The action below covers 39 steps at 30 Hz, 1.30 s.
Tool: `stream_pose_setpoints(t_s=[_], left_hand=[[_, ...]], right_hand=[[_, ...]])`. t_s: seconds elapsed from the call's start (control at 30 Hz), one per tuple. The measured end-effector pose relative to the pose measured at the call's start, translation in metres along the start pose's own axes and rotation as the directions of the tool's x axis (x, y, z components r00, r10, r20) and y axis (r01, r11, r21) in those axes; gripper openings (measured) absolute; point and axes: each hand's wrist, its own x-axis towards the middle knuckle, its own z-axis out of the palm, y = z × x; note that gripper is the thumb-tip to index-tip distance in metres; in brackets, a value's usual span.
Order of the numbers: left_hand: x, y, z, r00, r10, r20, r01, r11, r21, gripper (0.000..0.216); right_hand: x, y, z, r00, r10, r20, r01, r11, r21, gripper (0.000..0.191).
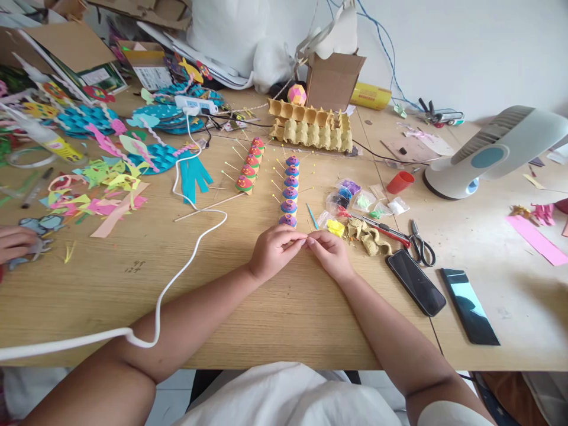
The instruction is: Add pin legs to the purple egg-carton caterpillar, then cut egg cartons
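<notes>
My left hand (274, 251) and my right hand (332, 253) meet fingertip to fingertip above the table. Both pinch at the same spot, on something too small to make out. Just beyond them lies a purple-and-blue egg-carton strip (290, 192) with small faces on its bumps and thin yellow-tipped sticks along both sides. To its left is a similar red-and-green egg-carton strip (251, 167), also with sticks. A blue pointed tool (312, 216) lies behind my right hand, near a bag of yellow clay (335, 227).
Right of my hands lie torn carton pieces (370, 239), a red cutter (390, 232), scissors (420, 245) and two phones (416, 283). A white fan (483, 157) stands farther right. A white cable (195, 251) crosses my left arm. Another person's hand (15, 242) is at the left edge.
</notes>
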Motion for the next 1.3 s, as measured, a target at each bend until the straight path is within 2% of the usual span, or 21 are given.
stream_pose_setpoints(t_s=[0.3, 0.53, 0.77, 0.9, 1.1, 1.3], left_hand=[[-0.0021, -0.0026, -0.0004, 0.998, 0.057, 0.019, -0.058, 0.997, 0.057, 0.008], [-0.0032, -0.0016, -0.0006, 0.998, 0.043, 0.038, -0.046, 0.996, 0.071, 0.009], [0.0006, 0.0021, 0.0001, 0.993, -0.108, -0.044, 0.106, 0.994, -0.038, 0.007], [-0.0002, -0.0004, 0.0023, 0.98, -0.193, -0.04, 0.187, 0.975, -0.118, 0.011], [0.0005, 0.0008, 0.0027, 0.973, -0.23, -0.017, 0.225, 0.963, -0.151, 0.016], [0.0001, -0.0011, 0.0034, 0.966, -0.257, 0.012, 0.254, 0.947, -0.197, 0.016]], right_hand=[[-0.0001, 0.0023, -0.0018, 1.0, -0.006, -0.002, 0.006, 1.0, -0.011, 0.035], [-0.0017, 0.004, -0.0016, 1.0, 0.003, -0.021, -0.004, 0.999, -0.043, 0.035], [-0.0006, 0.0019, -0.0013, 0.999, 0.018, -0.047, -0.019, 1.0, -0.015, 0.034], [-0.0009, 0.0017, -0.0013, 0.999, 0.028, -0.031, -0.027, 0.999, 0.028, 0.032], [-0.0015, -0.0017, -0.0019, 0.999, 0.044, -0.026, -0.043, 0.999, 0.031, 0.016], [-0.0015, -0.0033, -0.0019, 0.999, 0.05, 0.017, -0.05, 0.998, 0.046, 0.023]])
